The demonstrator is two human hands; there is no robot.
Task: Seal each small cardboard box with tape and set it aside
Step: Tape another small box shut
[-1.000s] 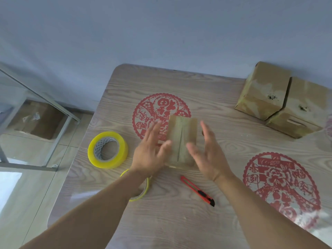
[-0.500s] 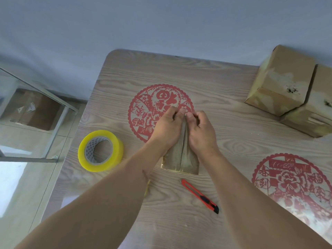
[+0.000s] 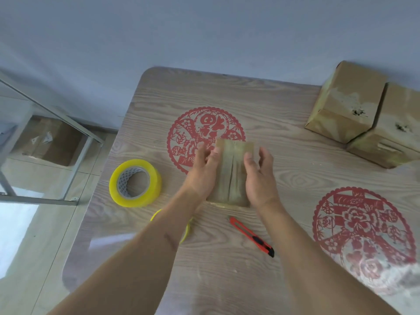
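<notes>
The box (image 3: 231, 173) sits in the middle of the surface (image 3: 227, 269), half over a red paper-cut circle (image 3: 205, 135), its two top flaps meeting in a seam that runs away from me. It looks glossy, as if tape already covers much of it, so I judge it light, fairly stiff at the edges but soft across the flaps, and a bit slippery under my palms. My left hand (image 3: 204, 169) lies against its left side with fingers nearly straight, and my right hand (image 3: 259, 176) cups its right side, fingers loosely bent; neither truly clamps it. Best hold is by the two side walls, not the flaps. The yellow tape roll (image 3: 135, 183) stands just left, the red cutter (image 3: 251, 235) lies near me, and two more boxes (image 3: 363, 119) wait at the far right.
</notes>
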